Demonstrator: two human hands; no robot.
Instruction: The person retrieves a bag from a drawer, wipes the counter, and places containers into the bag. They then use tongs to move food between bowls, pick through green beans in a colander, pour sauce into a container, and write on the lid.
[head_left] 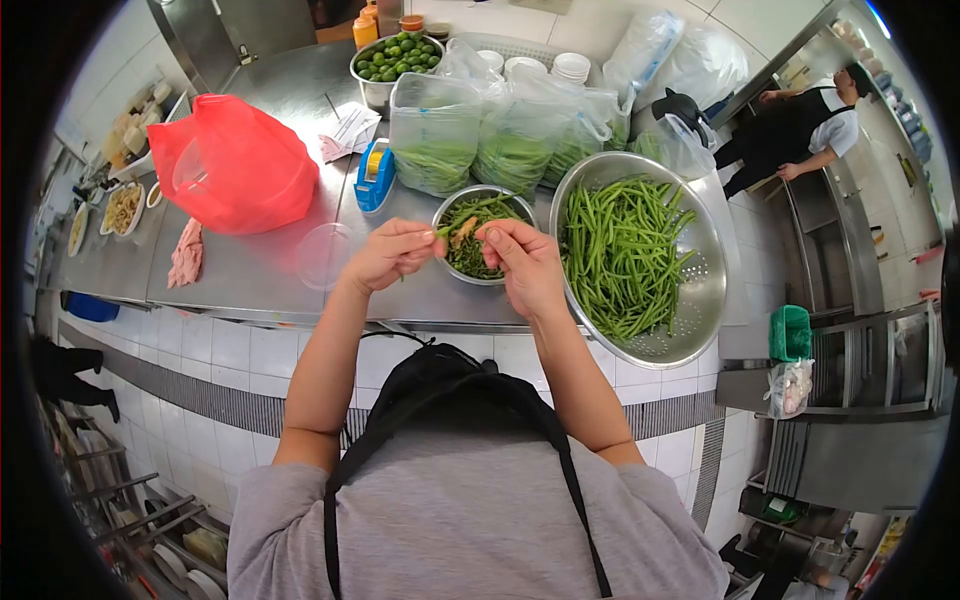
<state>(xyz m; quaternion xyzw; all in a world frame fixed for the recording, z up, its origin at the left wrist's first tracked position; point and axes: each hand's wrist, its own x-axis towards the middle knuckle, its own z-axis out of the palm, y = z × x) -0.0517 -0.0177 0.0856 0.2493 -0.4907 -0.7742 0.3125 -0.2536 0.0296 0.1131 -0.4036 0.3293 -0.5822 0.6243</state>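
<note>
Over a small steel bowl (490,281) of green trimmings, both my hands are raised with their fingertips pinched. My left hand (388,256) is closed, and a bit of green bean (442,233) shows at its fingertips. My right hand (527,268) pinches thumb against forefinger at the bowl's right side; whatever is between them is too small to make out. Just to the right stands a large perforated steel colander (706,290) heaped with long green beans (625,255).
Behind the bowl stand plastic bags of green beans (433,140), a blue tape dispenser (375,178) and a bowl of limes (398,57). Leftward are a red plastic bag (235,165), a clear lid (328,256) and a pink cloth (187,253). A co-worker (800,135) stands at far right.
</note>
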